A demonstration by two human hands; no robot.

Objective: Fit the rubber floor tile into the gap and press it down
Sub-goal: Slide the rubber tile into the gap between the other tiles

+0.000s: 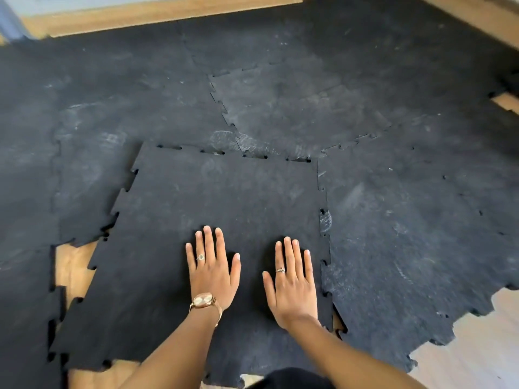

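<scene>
A black rubber floor tile (pixel 196 197) with jigsaw edges lies in the middle of the view, skewed over the gap. Its far and left edges ride on top of the laid tiles, and its right edge runs along the neighbouring tile. A wedge of bare wooden floor in the gap (pixel 73 265) shows at the tile's left side. My left hand (pixel 212 269), with a ring and a wristwatch, rests flat on the tile, fingers spread. My right hand (pixel 292 282), also ringed, lies flat beside it near the tile's right edge. Neither hand holds anything.
Laid black interlocking tiles (pixel 407 220) surround the loose one on the left, far and right sides. Bare wooden floor (pixel 477 346) shows at the lower right, and a wooden strip (pixel 118 18) runs along the far edge. A dark shape, perhaps my knee (pixel 292 379), sits at the bottom.
</scene>
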